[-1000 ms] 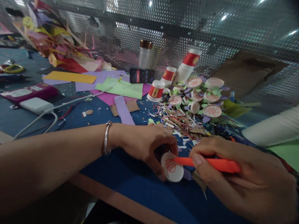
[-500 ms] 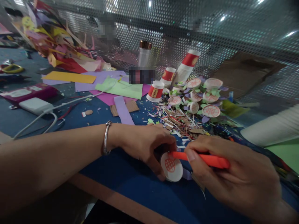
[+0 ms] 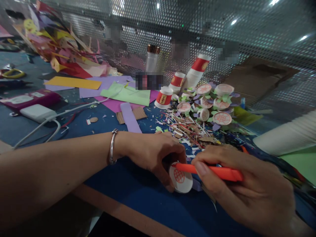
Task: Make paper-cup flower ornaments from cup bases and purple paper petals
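Observation:
My left hand (image 3: 154,156), with a silver bangle at its wrist, grips a small paper cup piece (image 3: 184,184) between thumb and fingers. Its round white face is turned toward me and bears a red grid drawing. Closed around an orange-red marker (image 3: 214,171), my right hand (image 3: 249,187) holds the tip at the upper left of that face. A purple paper strip (image 3: 197,185) shows beside the cup piece, partly behind it. Beyond my hands sits a cluster of similar cup pieces (image 3: 222,118) with red drawings and green and purple paper bits.
Paper scraps (image 3: 189,126) lie heaped past my hands. Red-and-white paper cups (image 3: 164,98) and a clear jar (image 3: 152,59) stand behind. Coloured paper sheets (image 3: 125,93), a white charger (image 3: 37,112) with cable and a yellow-handled tool (image 3: 13,73) are leftward. A white cup stack (image 3: 286,135) lies at right.
The marker tip has shifted left across the top of the cup piece's face, toward its upper left rim. My left hand keeps its grip almost unmoved.

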`<state>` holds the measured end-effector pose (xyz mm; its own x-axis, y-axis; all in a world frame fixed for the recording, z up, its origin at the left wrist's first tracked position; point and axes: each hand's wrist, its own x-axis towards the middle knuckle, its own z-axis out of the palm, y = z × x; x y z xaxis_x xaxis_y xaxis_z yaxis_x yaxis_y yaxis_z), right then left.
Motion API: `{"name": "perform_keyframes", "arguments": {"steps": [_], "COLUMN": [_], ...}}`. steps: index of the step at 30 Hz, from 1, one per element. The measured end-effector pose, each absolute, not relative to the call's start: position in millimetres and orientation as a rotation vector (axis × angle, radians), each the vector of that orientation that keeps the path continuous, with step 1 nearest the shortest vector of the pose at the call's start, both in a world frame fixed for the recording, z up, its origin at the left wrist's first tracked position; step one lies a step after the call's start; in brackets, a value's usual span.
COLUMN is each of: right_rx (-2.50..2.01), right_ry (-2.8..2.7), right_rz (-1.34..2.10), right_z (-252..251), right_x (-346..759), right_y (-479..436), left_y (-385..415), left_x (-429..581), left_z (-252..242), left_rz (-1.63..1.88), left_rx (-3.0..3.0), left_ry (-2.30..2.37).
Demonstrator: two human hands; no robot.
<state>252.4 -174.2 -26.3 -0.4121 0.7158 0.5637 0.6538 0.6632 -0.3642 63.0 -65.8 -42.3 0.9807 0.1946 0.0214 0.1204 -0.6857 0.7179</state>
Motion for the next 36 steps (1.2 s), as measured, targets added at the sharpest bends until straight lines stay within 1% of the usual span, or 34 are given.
{"name": "perform_keyframes", "arguments": {"steps": [23, 36], "right_rx": [-1.086, -1.085], "right_ry": [-2.155, -2.135], "right_rz": [0.176, 0.277], "right_z": [-23.9, -24.5], "right_x": [253.5, 252.1], "right_y": [-175.4, -178.1], "left_y": [-65.0, -65.3], "left_x": [62.4, 63.0], "left_z": [-42.3, -41.9], "left_rz": [0.106, 0.116], "left_rx": [2.365, 2.383], "left_ry": [0.219, 0.222]}}
